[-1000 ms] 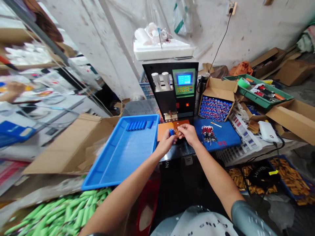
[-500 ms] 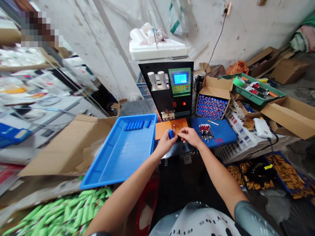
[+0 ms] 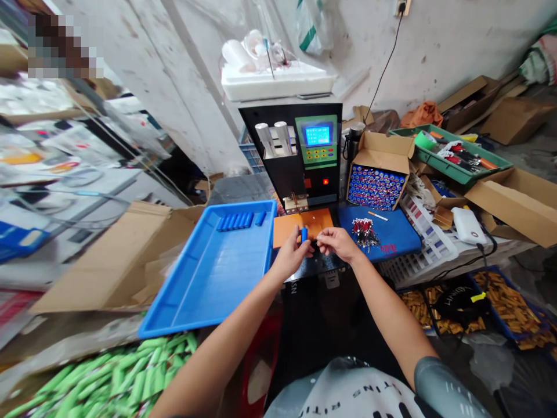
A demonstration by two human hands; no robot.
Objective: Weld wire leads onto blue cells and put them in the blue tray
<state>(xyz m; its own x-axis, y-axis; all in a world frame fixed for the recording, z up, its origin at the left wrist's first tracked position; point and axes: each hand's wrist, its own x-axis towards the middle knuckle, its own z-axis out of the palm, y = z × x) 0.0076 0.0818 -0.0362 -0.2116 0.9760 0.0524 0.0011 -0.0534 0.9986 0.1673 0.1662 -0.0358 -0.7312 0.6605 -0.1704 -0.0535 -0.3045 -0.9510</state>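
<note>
In my left hand is a blue cylindrical battery cell, gripped between thumb and fingers and pointing away from me. My right hand is a short gap to the right, its fingertips pinched together; whatever they hold is too small to make out. Both hands hover at the front edge of an orange pad. Behind it stands a black spot welder with a lit screen, its electrode tips just above the pad. A bunch of red and black wire leads lies right of my right hand.
A blue tray on the left has several blue cells near its far end. On the right, an open carton of cells stands behind a blue mat with a cigarette. Green-wrapped packs fill the lower left.
My hands have drawn slightly apart. The cell in my left hand has turned so more of its side shows. A thin loop seen near my fingertips earlier is no longer distinct.
</note>
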